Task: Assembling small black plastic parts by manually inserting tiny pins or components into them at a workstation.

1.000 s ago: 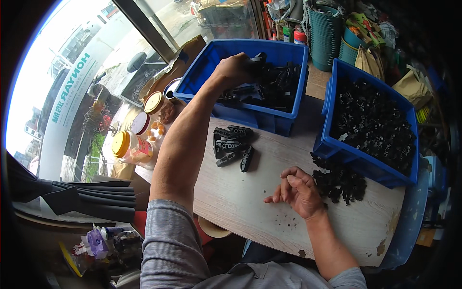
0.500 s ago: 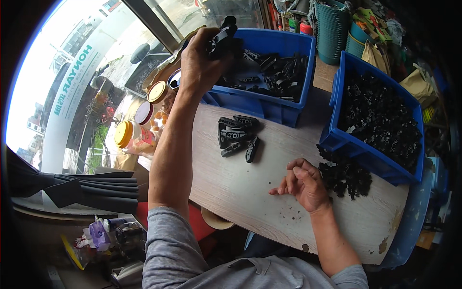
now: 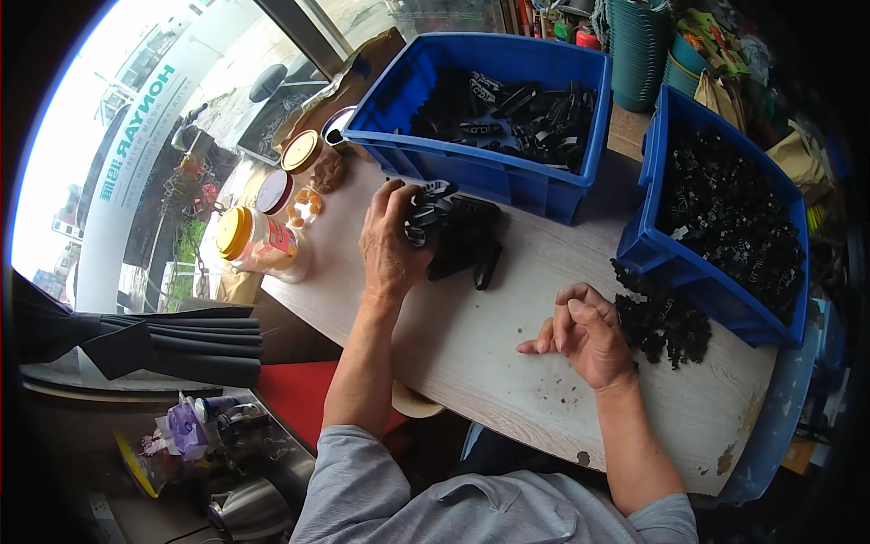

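My left hand [image 3: 391, 245] is closed around a bunch of black plastic parts [image 3: 435, 207], held at the small pile of loose elongated black parts [image 3: 488, 267] on the pale wooden table [image 3: 471, 354]. The bunch and the hand partly cover that pile. To the right, my right hand [image 3: 594, 337] hovers palm up over the table, fingers loosely bent and apart, with nothing seen in it. Beside it lies a heap of small black pieces [image 3: 666, 326]. A blue bin [image 3: 494, 177] behind the left hand holds more elongated black parts [image 3: 535, 118].
At the right, a second blue bin [image 3: 707, 276] is filled with small black pieces. Lidded jars [image 3: 263, 243] line the table's left side by the window. Stacked green baskets [image 3: 637, 54] stand at the back. A metal kettle [image 3: 254, 510] sits at the lower left.
My left hand has come from over the blue bin down to the pile on the table, carrying the black plastic parts. My right hand keeps nearly the same pose.
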Action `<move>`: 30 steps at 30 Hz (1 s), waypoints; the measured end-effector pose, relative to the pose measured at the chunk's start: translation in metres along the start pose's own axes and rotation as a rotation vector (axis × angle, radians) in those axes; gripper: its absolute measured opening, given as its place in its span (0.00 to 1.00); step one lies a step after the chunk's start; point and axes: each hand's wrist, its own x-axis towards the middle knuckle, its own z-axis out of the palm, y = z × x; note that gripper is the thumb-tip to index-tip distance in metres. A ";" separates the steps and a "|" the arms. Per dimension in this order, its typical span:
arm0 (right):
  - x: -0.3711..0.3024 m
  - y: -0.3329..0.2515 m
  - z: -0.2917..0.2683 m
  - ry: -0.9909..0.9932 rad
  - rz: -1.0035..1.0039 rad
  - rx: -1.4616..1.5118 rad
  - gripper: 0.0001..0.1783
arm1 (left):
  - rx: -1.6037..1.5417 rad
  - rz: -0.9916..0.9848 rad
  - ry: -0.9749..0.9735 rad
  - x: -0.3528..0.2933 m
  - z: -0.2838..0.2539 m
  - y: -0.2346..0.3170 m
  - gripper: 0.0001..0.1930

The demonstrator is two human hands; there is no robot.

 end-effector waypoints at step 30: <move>0.005 -0.032 -0.024 -0.015 0.053 0.056 0.12 | 0.238 0.335 -0.817 0.211 0.142 0.109 0.59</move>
